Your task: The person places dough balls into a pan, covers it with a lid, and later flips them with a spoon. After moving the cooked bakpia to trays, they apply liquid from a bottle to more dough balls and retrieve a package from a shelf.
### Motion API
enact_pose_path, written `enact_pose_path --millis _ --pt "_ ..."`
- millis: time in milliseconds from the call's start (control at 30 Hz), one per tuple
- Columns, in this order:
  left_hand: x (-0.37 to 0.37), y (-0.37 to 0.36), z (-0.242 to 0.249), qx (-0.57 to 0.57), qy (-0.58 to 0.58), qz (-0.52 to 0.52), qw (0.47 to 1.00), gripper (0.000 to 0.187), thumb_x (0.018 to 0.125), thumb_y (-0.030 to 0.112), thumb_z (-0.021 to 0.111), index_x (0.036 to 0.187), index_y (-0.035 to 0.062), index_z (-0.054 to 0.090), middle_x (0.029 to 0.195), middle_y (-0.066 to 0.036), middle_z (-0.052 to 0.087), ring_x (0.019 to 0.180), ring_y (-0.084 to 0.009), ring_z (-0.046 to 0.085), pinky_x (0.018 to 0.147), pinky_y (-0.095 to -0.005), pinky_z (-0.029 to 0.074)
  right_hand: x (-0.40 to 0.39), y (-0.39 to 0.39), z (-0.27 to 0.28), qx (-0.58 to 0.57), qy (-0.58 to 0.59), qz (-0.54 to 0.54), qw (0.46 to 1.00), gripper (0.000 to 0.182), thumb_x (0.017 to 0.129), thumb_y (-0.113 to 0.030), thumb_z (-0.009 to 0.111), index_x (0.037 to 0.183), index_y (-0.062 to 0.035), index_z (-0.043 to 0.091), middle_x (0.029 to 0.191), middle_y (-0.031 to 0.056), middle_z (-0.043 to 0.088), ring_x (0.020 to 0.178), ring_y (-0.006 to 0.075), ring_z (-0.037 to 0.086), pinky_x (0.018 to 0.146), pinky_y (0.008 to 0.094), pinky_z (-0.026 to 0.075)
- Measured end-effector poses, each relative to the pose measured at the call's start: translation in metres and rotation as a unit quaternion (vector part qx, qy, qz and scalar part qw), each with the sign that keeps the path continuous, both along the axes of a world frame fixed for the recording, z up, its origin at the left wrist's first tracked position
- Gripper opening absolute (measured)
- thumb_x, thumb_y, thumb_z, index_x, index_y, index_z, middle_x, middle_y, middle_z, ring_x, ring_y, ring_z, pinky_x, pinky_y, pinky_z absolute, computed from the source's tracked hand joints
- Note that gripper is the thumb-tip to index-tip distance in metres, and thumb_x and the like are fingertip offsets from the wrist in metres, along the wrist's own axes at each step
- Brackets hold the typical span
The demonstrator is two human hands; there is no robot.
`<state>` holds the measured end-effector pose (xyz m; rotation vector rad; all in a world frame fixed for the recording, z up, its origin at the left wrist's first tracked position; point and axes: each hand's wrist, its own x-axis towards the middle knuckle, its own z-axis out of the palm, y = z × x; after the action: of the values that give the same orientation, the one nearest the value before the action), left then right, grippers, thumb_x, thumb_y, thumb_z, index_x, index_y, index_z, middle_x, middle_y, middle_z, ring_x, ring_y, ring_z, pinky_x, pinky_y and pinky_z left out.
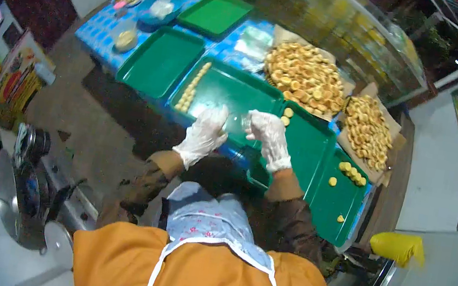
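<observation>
My left hand (205,131), in a thin clear plastic glove, is closed above the near edge of a green tray (238,81). Beside it my right hand (269,136), gloved alike, is also closed, its fingertips turned toward the left one. A small gap separates the two hands. Whatever the fingers may hold is hidden or too small to name. Along the tray's left side runs a row of small pale dough balls (192,88). A few round yellow dough pieces (287,116) lie just beyond my right hand, in the adjoining green tray (304,149).
More round pieces (352,172) sit in the rightmost tray (331,207). Behind are two heaps of baked pastries (305,77) (368,129) on brown paper. A green tray (160,63), a tub (126,40) and a blue bowl (152,16) stand left. A pan (22,200) is lower left.
</observation>
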<state>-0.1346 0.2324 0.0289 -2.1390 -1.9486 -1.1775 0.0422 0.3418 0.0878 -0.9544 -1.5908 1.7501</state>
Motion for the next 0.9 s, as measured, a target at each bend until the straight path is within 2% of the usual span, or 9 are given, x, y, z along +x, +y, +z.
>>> enact_pose_path --millis 300,367,533,600,667,700,767,800,900 --pt "-0.031 0.019 -0.002 -0.024 0.125 0.12 0.985 0.025 0.074 0.005 0.065 0.096 0.004 0.054 0.083 -0.017 0.057 0.08 -0.0362 0.059 0.068 -0.0476 0.046 -0.057 0.058 -0.044 -0.131 0.033 0.106 0.985 0.02 0.074 -0.002 0.073 0.089 0.0095 0.072 0.079 0.0115 0.071 0.066 0.0182 0.067 0.061 0.0288 0.058" --pt "-0.035 0.025 -0.002 -0.052 0.16 0.148 0.975 0.022 0.074 0.004 0.065 0.093 0.0043 0.054 0.081 -0.016 0.059 0.076 -0.0344 0.061 0.064 -0.0462 0.047 -0.059 0.067 -0.054 -0.001 -0.008 0.181 0.983 0.015 0.079 -0.002 0.071 0.091 0.0075 0.073 0.084 0.0096 0.072 0.073 0.0169 0.068 0.065 0.0288 0.057" --pt "-0.056 0.044 0.011 -0.051 0.204 0.131 0.969 0.018 0.075 0.003 0.065 0.09 0.0052 0.055 0.077 -0.014 0.06 0.07 -0.0317 0.063 0.06 -0.0436 0.05 -0.082 0.075 -0.064 -0.082 0.05 0.098 0.99 0.022 0.075 -0.006 0.082 0.09 0.0078 0.074 0.083 0.0119 0.073 0.066 0.0187 0.069 0.06 0.0307 0.058" --pt "-0.066 0.055 0.011 -0.073 0.211 0.12 0.967 0.017 0.076 0.003 0.064 0.09 0.0056 0.055 0.076 -0.014 0.06 0.07 -0.0305 0.063 0.059 -0.0429 0.05 -0.082 0.087 -0.075 0.188 0.011 0.15 0.971 0.021 0.075 -0.001 0.081 0.092 0.009 0.074 0.085 0.011 0.074 0.069 0.021 0.071 0.06 0.0325 0.059" --pt "-0.075 0.069 0.011 -0.076 0.23 0.119 0.963 0.015 0.077 0.004 0.063 0.09 0.0059 0.055 0.076 -0.013 0.059 0.07 -0.0293 0.063 0.059 -0.0421 0.05 -0.084 0.109 -0.091 0.548 -0.036 0.188 0.814 0.021 0.074 0.002 0.08 0.093 0.0097 0.073 0.086 0.011 0.074 0.07 0.0213 0.071 0.06 0.0328 0.059" --pt "-0.079 0.076 0.009 -0.07 0.247 0.122 0.959 0.014 0.078 0.004 0.062 0.09 0.006 0.055 0.075 -0.013 0.059 0.07 -0.0287 0.063 0.059 -0.0416 0.05 -0.089 0.107 -0.083 0.5 -0.049 0.194 0.842 0.022 0.075 0.001 0.08 0.094 0.01 0.073 0.087 0.0132 0.074 0.071 0.0224 0.072 0.06 0.0333 0.06" --pt "-0.088 0.086 0.011 -0.07 0.281 0.107 0.951 0.01 0.081 0.004 0.058 0.091 0.0064 0.055 0.075 -0.011 0.057 0.071 -0.0264 0.062 0.059 -0.0391 0.049 -0.102 0.105 -0.07 0.048 -0.044 0.082 0.994 0.019 0.075 0.004 0.078 0.093 0.0084 0.074 0.091 0.0121 0.074 0.077 0.0205 0.071 0.067 0.0336 0.06" --pt "-0.091 0.09 0.016 -0.07 0.284 0.093 0.952 0.011 0.081 0.005 0.058 0.092 0.006 0.055 0.076 -0.011 0.057 0.072 -0.0261 0.062 0.06 -0.0384 0.049 -0.105 0.105 -0.068 -0.191 -0.032 0.014 0.981 0.018 0.075 0.005 0.077 0.093 0.0076 0.075 0.092 0.0115 0.074 0.079 0.0196 0.071 0.07 0.0338 0.06" --pt "-0.094 0.104 0.02 -0.062 0.293 0.056 0.953 0.014 0.081 0.006 0.058 0.095 0.0048 0.057 0.077 -0.011 0.058 0.074 -0.0254 0.062 0.061 -0.0373 0.048 -0.1 0.104 -0.073 -0.086 -0.035 -0.017 0.996 0.019 0.077 0.002 0.078 0.094 0.0089 0.074 0.09 0.0115 0.074 0.079 0.0187 0.07 0.069 0.0334 0.06"
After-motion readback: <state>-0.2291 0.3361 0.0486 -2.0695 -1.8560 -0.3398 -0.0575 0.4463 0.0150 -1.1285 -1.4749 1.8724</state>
